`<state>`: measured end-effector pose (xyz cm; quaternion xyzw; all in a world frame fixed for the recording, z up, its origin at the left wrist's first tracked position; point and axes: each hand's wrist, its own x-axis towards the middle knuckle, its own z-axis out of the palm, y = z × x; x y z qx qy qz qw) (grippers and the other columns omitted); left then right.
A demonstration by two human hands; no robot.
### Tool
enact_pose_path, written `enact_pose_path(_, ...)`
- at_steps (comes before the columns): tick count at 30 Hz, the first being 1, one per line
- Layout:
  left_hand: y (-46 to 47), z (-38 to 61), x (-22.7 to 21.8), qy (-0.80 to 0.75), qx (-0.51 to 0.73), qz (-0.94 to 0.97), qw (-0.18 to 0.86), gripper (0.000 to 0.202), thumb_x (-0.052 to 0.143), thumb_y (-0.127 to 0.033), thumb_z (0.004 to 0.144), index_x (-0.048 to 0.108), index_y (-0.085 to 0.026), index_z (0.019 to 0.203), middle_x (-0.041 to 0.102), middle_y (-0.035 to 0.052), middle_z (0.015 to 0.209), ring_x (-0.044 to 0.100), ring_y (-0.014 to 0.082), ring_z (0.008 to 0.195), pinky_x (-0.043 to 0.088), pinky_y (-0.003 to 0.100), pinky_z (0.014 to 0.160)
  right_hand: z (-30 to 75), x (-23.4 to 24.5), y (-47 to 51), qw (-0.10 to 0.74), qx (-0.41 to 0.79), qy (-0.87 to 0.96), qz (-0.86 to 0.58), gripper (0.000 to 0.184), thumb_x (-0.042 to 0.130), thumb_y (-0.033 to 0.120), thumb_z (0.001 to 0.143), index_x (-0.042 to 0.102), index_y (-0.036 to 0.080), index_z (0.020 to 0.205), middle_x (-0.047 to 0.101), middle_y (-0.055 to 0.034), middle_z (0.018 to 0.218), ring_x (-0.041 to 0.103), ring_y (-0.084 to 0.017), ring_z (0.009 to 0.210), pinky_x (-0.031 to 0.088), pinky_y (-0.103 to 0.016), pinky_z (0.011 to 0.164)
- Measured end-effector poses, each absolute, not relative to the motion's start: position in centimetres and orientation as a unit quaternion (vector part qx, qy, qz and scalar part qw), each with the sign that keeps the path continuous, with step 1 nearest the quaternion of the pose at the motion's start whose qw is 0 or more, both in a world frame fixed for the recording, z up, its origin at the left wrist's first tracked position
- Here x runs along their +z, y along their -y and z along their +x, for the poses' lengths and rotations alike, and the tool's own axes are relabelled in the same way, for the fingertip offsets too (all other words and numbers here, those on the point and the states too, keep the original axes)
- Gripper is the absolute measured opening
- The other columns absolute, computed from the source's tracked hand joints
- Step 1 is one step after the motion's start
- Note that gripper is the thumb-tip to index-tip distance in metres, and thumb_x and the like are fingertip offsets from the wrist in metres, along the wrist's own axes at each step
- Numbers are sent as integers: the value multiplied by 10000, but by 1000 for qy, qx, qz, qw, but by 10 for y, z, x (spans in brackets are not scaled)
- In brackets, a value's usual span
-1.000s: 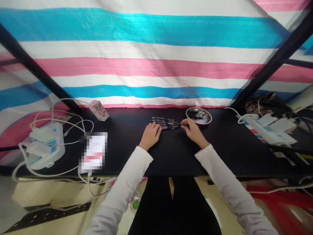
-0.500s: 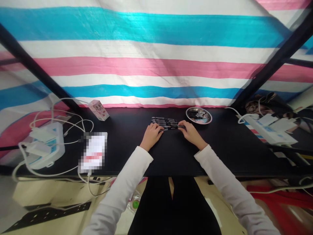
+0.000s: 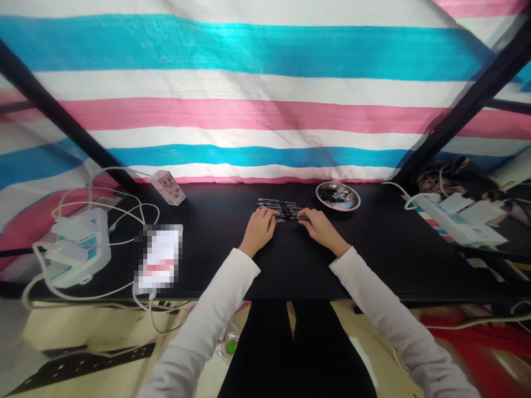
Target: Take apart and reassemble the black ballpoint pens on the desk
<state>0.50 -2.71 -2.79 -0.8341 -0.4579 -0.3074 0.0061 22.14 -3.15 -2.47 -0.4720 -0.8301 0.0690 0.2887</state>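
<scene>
Several black pens (image 3: 282,207) lie side by side in a row on the black table (image 3: 290,260). My left hand (image 3: 259,231) rests with curled fingers at the left ends of the nearest pens. My right hand (image 3: 319,226) pinches the right end of the nearest pen (image 3: 289,218), which lies flat against the row. Both arms wear white sleeves. A round metal dish (image 3: 338,196) with more pens in it sits just right of the row.
A small pink box (image 3: 167,187) stands at the back left. A white phone (image 3: 160,257) and a power strip (image 3: 74,243) with white cables lie at the left. Another power strip (image 3: 456,221) lies at the right. A striped tarp hangs behind.
My right hand has moved left along the nearest pen, pushing it in line with the row. My left hand has barely shifted.
</scene>
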Motion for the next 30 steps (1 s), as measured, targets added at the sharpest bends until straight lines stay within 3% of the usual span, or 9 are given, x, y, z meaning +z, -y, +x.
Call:
enact_pose_path(6, 33, 12, -29, 424, -267, -865, 9, 260, 413, -393, 917, 590, -210, 969, 591, 40, 908, 510, 191, 899, 365, 339, 800, 213, -27, 33, 277, 65, 850, -443, 150, 453, 199, 878, 535, 215, 1003, 635, -67, 978, 558, -216, 886, 391, -351, 774)
enact_pose_path(19, 25, -1, -33, 461, -271, -844, 27, 206, 369, -288, 946, 554, -209, 900, 651, 25, 867, 530, 186, 835, 336, 331, 725, 232, -17, 29, 316, 10, 828, -464, 178, 476, 270, 887, 583, 232, 1024, 635, -70, 1040, 553, -250, 1003, 383, -412, 873)
enact_pose_path(30, 22, -12, -32, 493, -259, -829, 55, 156, 381, -196, 929, 535, -196, 908, 653, 46, 899, 519, 204, 835, 329, 330, 720, 244, -18, 26, 305, -18, 814, -495, 204, 451, 294, 900, 598, 210, 1013, 635, -76, 992, 554, -243, 959, 387, -393, 855)
